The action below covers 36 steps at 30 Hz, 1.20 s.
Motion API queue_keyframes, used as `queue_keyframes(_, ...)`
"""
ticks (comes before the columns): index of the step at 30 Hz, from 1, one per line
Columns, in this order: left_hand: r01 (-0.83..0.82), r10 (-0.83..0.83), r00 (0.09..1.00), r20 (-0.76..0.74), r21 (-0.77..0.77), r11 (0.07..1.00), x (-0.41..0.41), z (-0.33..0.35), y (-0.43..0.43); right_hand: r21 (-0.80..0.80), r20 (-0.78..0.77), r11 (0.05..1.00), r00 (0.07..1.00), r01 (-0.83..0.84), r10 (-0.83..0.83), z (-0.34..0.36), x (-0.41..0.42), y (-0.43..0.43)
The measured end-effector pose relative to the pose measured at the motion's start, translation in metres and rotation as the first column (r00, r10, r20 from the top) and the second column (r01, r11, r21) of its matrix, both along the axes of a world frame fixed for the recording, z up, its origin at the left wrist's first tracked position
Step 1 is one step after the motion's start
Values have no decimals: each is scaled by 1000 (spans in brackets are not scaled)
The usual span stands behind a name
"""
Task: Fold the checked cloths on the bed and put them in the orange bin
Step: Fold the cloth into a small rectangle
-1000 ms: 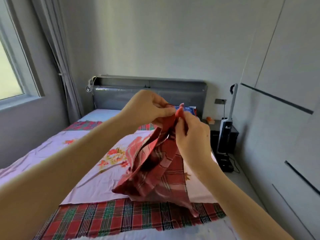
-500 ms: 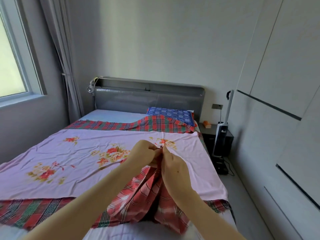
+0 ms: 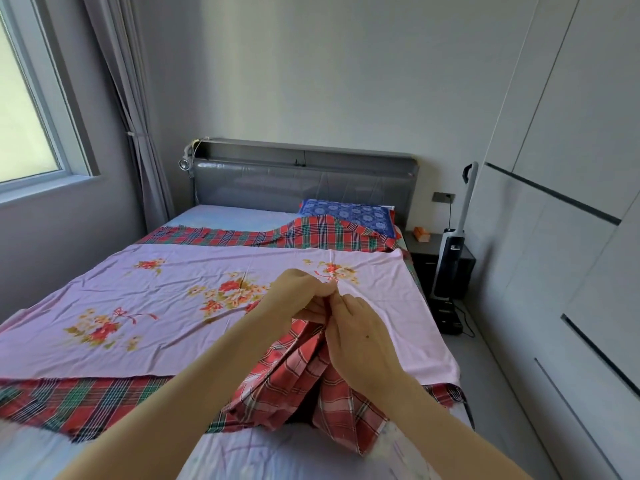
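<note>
A red and pink checked cloth (image 3: 298, 382) hangs bunched in loose folds over the bed's near right part. My left hand (image 3: 298, 292) and my right hand (image 3: 356, 327) meet at its top edge and both pinch it there, fingertips close together. A larger red and green checked cloth (image 3: 86, 400) lies spread flat on the bed, showing beyond the near and far edges of the pink sheet. No orange bin is in view.
A pink floral sheet (image 3: 166, 299) covers most of the bed. A blue pillow (image 3: 349, 214) lies by the grey headboard (image 3: 301, 181). To the right stand a dark nightstand (image 3: 419, 252), an upright vacuum cleaner (image 3: 450, 258) and white wardrobe doors (image 3: 568, 237). Window and curtain on the left.
Both hands have come down from chest height to just above the bed with the red and pink cloth, which now hangs lower and more gathered. The view has tilted down.
</note>
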<state>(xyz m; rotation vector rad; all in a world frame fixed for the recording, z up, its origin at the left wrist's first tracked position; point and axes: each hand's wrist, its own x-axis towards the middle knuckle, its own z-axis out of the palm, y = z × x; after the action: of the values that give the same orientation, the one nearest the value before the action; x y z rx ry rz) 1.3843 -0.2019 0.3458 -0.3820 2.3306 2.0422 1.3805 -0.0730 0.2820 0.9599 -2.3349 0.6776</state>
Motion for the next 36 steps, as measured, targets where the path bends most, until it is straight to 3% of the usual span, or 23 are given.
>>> queue_keyframes(2,47,-48,999,-19,-64,997,-1,0,-3,-128,216,988,969,-91,117,17,-1,12)
queue_keyframes(4,107,-112,993,-30,-124,986,-2,3,-7,-218,356,974,924,-64,141,31,-12,25)
queue_keyframes(7,215,-254,965,-69,-350,912,0,15,-7,-79,382,984,907,-157,175,54,-29,33)
queue_keyframes(9,211,-324,939,-112,-556,804,3,31,-6,-113,600,947,739,-301,306,71,-34,34)
queue_keyframes(11,146,-371,909,-190,-688,711,6,49,-7,-202,706,916,597,-346,381,86,-37,34)
queue_keyframes(13,81,-391,879,-273,-722,687,9,65,-11,-246,674,901,605,-356,423,95,-41,32)
queue_keyframes(15,25,-364,863,-350,-691,722,12,74,-15,-291,598,889,659,-352,457,104,-41,25)
queue_keyframes(19,-66,-124,819,-560,-307,950,8,71,-26,-422,456,852,740,-308,494,125,-44,10)
queue_keyframes(23,-117,56,737,-673,-46,992,4,53,-29,-605,329,758,789,-245,518,161,-51,-8)
queue_keyframes(28,-389,158,647,-746,-144,910,-7,50,-25,-661,247,714,831,-232,499,218,-52,-19)
queue_keyframes(33,-559,-25,405,-914,-270,784,-12,59,-20,-664,163,718,897,-208,410,250,-51,-23)
queue_keyframes(36,-559,2,390,-921,-235,795,-10,61,-10,-660,93,730,944,-179,315,249,-57,-27)
